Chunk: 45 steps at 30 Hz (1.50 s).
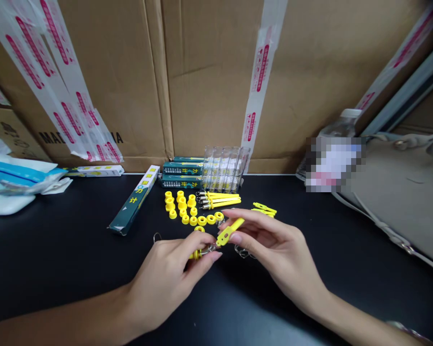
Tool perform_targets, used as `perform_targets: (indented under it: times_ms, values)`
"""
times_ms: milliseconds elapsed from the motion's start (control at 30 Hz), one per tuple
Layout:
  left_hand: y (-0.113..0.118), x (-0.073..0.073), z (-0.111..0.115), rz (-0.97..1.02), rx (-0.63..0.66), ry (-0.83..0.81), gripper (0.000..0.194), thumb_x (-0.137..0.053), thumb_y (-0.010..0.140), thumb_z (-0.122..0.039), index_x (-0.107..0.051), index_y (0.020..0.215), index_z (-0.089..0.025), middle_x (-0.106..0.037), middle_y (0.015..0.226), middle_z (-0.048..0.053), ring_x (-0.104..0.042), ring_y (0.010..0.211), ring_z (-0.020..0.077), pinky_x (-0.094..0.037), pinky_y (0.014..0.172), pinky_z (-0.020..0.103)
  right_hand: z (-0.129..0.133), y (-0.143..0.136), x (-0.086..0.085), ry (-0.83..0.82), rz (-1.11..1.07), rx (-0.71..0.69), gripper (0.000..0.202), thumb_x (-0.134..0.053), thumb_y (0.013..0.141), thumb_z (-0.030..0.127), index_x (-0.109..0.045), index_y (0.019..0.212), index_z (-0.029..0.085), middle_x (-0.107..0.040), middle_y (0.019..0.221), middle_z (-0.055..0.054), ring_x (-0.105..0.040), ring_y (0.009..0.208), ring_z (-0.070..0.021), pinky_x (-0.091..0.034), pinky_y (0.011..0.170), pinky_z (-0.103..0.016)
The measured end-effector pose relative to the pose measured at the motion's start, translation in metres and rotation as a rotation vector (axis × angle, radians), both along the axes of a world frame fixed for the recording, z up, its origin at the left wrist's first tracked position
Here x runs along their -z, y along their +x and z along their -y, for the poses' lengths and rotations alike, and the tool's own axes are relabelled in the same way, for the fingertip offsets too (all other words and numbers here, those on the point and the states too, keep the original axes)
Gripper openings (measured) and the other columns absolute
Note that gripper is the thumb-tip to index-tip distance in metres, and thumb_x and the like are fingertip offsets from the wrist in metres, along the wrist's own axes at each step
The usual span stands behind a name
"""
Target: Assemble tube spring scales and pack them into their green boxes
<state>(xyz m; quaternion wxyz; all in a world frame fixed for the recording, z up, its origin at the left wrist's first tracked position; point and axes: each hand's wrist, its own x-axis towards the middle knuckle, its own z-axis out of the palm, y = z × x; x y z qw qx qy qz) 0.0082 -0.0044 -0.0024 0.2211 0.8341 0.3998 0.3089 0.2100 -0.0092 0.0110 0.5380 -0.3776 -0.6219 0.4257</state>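
Left hand (166, 266) pinches slim yellow-ringed metal piece (205, 250); right hand (279, 245) grips flat yellow plastic strip (226, 235), ends facing, apparently for alignment (contact unclear).

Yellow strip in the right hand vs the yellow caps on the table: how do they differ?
- Shape: the strip is long and flat with small holes; the caps are round and squat.
- Pose: the strip is pinched in the right hand; the caps rest on the table.
- Count: the strip is a single piece; the caps are many.

Shared: both are yellow.
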Motion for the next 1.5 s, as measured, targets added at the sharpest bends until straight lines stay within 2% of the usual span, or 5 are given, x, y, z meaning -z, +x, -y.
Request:
perform_targets:
  times_ms: [200,600,833,1267,1500]
  values:
    - [-0.001,-0.002,-0.001,-0.035,0.022,-0.038,0.017,-0.051,0.099,-0.028,-0.066,0.095,-0.022,-0.073,0.077,-0.003,-0.069,0.066,0.0138,-0.049,0.066,0.022,0.005,0.0,0.005,0.147,0.147,0.022,0.029,-0.07,0.089,0.019,-0.073,0.114,0.033,-0.077,0.097,0.0,-0.072,0.087,-0.017,-0.058,0.079,-0.027]
    - [-0.001,0.003,0.0,-0.038,0.019,0.032,0.01,-0.059,0.096,-0.028,-0.066,0.094,-0.022,-0.073,0.076,-0.006,-0.069,0.065,0.0118,-0.046,0.062,0.021,-0.006,-0.002,0.002,-0.278,-0.137,-0.094,0.022,-0.078,0.082,0.031,-0.072,0.101,0.023,-0.075,0.082,0.001,-0.069,0.074,-0.0095,-0.055,0.072,-0.017]
    - [0.0,0.003,0.0,-0.014,0.023,0.106,0.014,-0.058,0.097,-0.031,-0.066,0.091,-0.021,-0.073,0.078,-0.005,-0.069,0.065,0.0107,-0.047,0.063,0.02,-0.006,-0.005,0.0,-0.305,-0.169,-0.048,0.025,-0.085,0.072,0.035,-0.072,0.086,0.019,-0.074,0.074,0.001,-0.066,0.067,-0.0085,-0.053,0.066,-0.015]
    - [0.001,0.006,-0.002,-0.076,0.084,0.334,0.013,-0.055,0.099,-0.023,-0.068,0.1,-0.02,-0.072,0.078,-0.003,-0.067,0.066,0.014,-0.047,0.059,0.025,-0.005,-0.004,0.003,-0.259,0.005,-0.099,0.025,-0.07,0.086,0.032,-0.071,0.11,0.023,-0.069,0.084,0.0,-0.063,0.071,-0.0118,-0.053,0.072,-0.023]
    - [0.0,0.006,0.0,-0.051,0.054,0.291,0.009,-0.058,0.097,-0.021,-0.067,0.098,-0.02,-0.073,0.083,-0.002,-0.07,0.072,0.0146,-0.049,0.065,0.025,-0.004,-0.003,0.001,-0.316,-0.099,-0.171,0.025,-0.071,0.086,0.031,-0.071,0.11,0.024,-0.071,0.086,0.0,-0.064,0.077,-0.0114,-0.053,0.076,-0.022]
